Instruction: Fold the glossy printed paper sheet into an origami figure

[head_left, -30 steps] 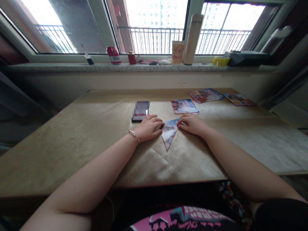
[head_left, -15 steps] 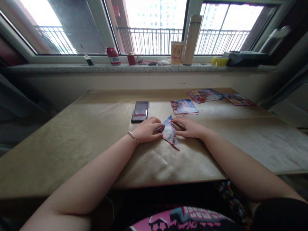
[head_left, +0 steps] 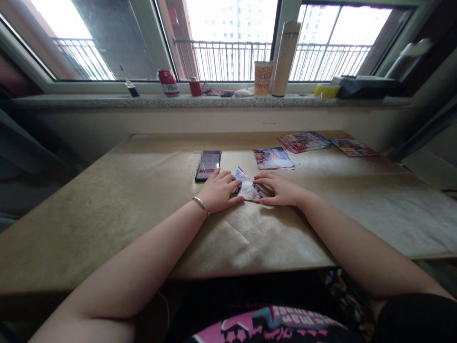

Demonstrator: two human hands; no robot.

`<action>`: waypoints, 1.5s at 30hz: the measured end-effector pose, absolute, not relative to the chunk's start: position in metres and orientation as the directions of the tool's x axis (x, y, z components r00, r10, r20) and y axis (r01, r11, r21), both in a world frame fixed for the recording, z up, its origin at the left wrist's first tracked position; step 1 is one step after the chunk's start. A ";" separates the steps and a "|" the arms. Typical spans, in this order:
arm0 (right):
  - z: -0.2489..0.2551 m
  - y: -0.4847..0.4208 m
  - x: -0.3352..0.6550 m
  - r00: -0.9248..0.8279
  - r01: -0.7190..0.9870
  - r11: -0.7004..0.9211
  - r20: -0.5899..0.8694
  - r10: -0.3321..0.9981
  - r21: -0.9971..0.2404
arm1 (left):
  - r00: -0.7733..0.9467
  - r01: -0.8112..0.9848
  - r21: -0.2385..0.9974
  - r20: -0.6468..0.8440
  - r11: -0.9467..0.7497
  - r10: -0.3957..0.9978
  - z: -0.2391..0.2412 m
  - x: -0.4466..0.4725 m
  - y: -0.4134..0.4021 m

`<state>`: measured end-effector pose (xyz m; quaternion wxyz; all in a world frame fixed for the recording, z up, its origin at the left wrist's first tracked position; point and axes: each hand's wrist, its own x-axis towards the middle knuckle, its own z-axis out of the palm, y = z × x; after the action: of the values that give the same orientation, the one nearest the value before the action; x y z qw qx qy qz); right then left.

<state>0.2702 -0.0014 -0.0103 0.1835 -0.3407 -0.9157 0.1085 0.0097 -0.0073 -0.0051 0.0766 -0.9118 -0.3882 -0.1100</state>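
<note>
A small sheet of folded printed paper [head_left: 248, 189], blue, pink and white, lies on the table between my two hands. My left hand [head_left: 220, 191], with a silver bangle at the wrist, grips its left side, fingers on top and thumb at the near edge. At the right side, my right hand [head_left: 280, 188] holds the paper between bent fingers and thumb. Part of the paper is hidden under the fingers of both hands. A dark phone [head_left: 208, 166] lies just beyond my left hand.
A stack of similar printed sheets [head_left: 274, 158] lies beyond my right hand, with another pile [head_left: 305, 141] and more sheets [head_left: 353, 147] farther right. On the windowsill [head_left: 221, 101] stand a red can [head_left: 167, 83], a patterned cup [head_left: 263, 78] and a tall cylinder [head_left: 285, 59].
The paper has been turned between my hands; its lower point no longer reaches toward me, and its top corner now lies farther left. My left hand has shifted slightly.
</note>
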 end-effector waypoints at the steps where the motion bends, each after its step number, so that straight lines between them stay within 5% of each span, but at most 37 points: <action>1: -0.009 -0.002 0.269 -0.705 0.582 0.750 0.264 0.658 -0.316 | 0.672 0.727 -0.060 0.266 -0.684 0.691 -0.006 0.010 -0.007; 13: 0.001 -0.015 0.253 -0.685 0.661 0.734 0.275 0.675 -0.156 | 0.637 0.761 -0.055 0.257 -0.647 0.727 -0.004 0.013 -0.008; 37: -0.008 0.004 0.271 -0.652 0.588 0.661 0.210 0.729 -0.467 | 0.635 0.755 0.016 0.234 -0.656 0.736 -0.006 0.010 -0.003; 45: -0.004 0.001 0.270 -0.625 0.612 0.650 0.228 0.746 -0.450 | 0.566 0.773 0.128 0.301 -0.621 0.767 -0.007 0.009 -0.003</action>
<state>0.2704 0.0009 -0.0040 0.2009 -0.3834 -0.8859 0.1668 0.0090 -0.0031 -0.0070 0.0092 -0.8848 -0.4354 -0.1657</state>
